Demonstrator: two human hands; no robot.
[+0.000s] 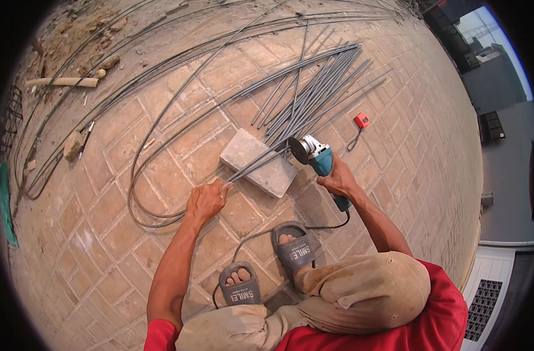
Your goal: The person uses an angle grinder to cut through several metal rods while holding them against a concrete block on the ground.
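Note:
My left hand (207, 200) is closed around the near ends of a few grey metal rods (249, 165), which lie across a pale concrete block (273, 177). In my right hand (339, 177) is a teal angle grinder (322, 161), gripped by its body. Its dark cutting disc (298, 151) stands at the block's right edge, close to the rods; whether it touches them I cannot tell. A power cord (331, 226) runs from the grinder's rear past my feet. Beyond the block lies a loose pile of cut rods (314, 88).
Long bent rods (139, 169) loop over the brick paving on the left. A red tape measure (362, 120) with a strap lies right of the pile. A stone (73, 145), a pen-like stick (87, 139) and a pale tube (62, 82) are at the far left. My sandalled feet (295, 248) are just below the block.

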